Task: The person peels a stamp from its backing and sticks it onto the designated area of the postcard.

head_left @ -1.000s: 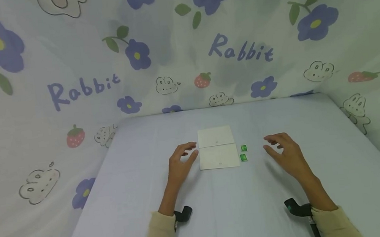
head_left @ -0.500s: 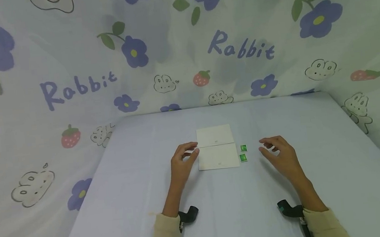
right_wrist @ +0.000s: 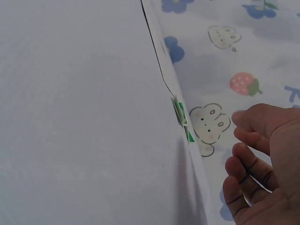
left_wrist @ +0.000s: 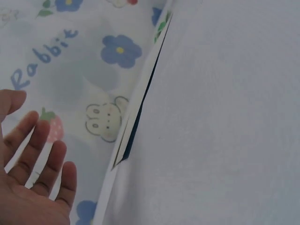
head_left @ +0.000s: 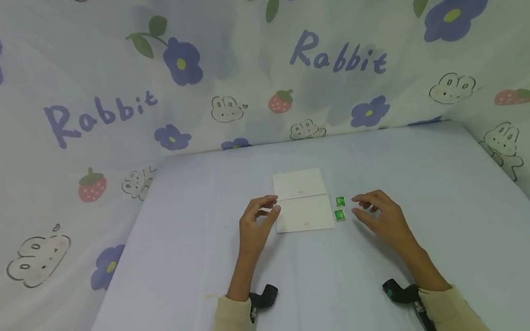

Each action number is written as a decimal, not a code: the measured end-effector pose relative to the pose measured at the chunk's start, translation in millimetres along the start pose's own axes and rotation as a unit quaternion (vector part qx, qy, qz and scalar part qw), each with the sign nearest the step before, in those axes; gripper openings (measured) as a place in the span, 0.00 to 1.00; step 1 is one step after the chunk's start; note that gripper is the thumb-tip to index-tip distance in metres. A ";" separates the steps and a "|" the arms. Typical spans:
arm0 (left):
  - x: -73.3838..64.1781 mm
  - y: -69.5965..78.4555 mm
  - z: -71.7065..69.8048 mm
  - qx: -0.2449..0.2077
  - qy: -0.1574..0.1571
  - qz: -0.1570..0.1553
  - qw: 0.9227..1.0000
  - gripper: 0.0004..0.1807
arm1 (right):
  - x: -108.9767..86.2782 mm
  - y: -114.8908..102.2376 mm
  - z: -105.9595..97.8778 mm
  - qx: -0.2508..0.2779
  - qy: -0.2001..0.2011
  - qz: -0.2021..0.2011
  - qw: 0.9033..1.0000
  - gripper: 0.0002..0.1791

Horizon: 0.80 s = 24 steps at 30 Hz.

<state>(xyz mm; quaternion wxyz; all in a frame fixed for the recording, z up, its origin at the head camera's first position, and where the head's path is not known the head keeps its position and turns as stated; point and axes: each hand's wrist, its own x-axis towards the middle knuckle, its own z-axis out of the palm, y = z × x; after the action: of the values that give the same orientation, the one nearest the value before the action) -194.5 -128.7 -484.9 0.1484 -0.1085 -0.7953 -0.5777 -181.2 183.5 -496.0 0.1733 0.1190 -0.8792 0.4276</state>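
Note:
Two cream cards [head_left: 304,213], or two halves of one, lie flat on the white table, one behind the other with a line between them. Just right of them sit two small green squares with pale edges, a rear green square [head_left: 340,201] and a front green square [head_left: 339,215]. My left hand [head_left: 255,227] is at the cards' left edge, fingers loosely bent and holding nothing. To the right of the green squares, my right hand [head_left: 387,220] hovers with thumb and fingers apart, nothing between them. Both wrist views show the flat pieces nearly edge-on.
A white cloth-covered table [head_left: 315,288] spreads around the pieces. Behind and beside it hangs a curtain [head_left: 234,46] printed with flowers, rabbits and strawberries. A black wrist mount [head_left: 264,296] sits on the left arm, and another black mount [head_left: 400,292] on the right.
My right hand has moved left, closer to the green squares. My left hand has shifted slightly right. The head view has tilted a little downward. The cards and squares stay put.

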 end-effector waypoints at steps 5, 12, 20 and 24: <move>0.5 0.7 0.7 0.007 -0.001 0.001 1.000 0.15 | -0.6 4.3 4.3 0.006 -0.015 0.004 1.000 0.15; -1.0 0.6 1.3 0.010 -0.008 0.004 1.000 0.15 | -2.3 9.2 8.4 0.007 -0.028 0.010 1.000 0.17; -2.3 0.3 3.0 0.009 -0.008 0.010 1.000 0.14 | -1.3 8.6 11.0 0.000 -0.045 0.002 0.999 0.18; -2.1 -0.7 5.7 0.006 -0.015 0.010 1.000 0.15 | -2.0 11.1 11.5 -0.011 -0.046 -0.004 0.999 0.19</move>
<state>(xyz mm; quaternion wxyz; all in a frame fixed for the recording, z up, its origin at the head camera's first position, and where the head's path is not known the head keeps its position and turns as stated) -193.4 -123.5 -488.0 0.1430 -0.1237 -0.7995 -0.5701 -185.7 181.3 -511.2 0.1357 0.1404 -0.8902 0.4115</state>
